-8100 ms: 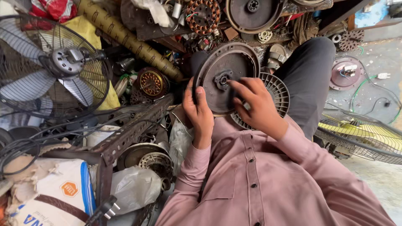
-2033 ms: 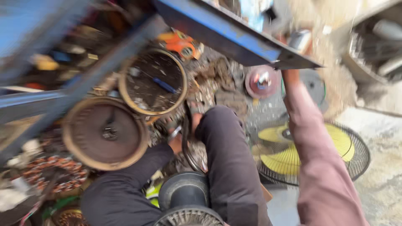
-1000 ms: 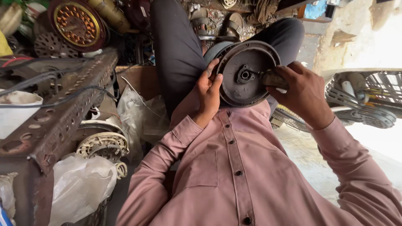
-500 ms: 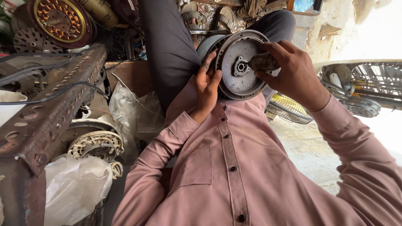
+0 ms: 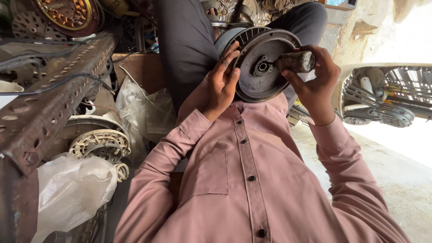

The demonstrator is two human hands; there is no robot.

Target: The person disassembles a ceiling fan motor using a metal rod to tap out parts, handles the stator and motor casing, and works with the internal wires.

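Hands are seen from the head camera, raised in front of a pink buttoned shirt (image 5: 252, 180). A round grey motor housing (image 5: 263, 67) is held upright over the lap, above dark trousers (image 5: 184, 49), its flat face turned toward the wearer and a small hub at its centre. The left hand (image 5: 220, 83) is wrapped around the housing's left rim, fingers spread along the edge. The right hand (image 5: 317, 83) is closed around a stubby, dirt-caked cylindrical tool (image 5: 294, 61), whose tip is set just beside the hub. A second ribbed housing (image 5: 234, 36) is partly hidden behind the first. To the left, a rusty perforated angle bar (image 5: 54, 103) is laid across clutter, with a crumpled plastic bag (image 5: 72, 189) and a wound stator (image 5: 96, 144) below it. At the right edge, a fan guard (image 5: 382, 105) is seen on the concrete floor (image 5: 396, 180).
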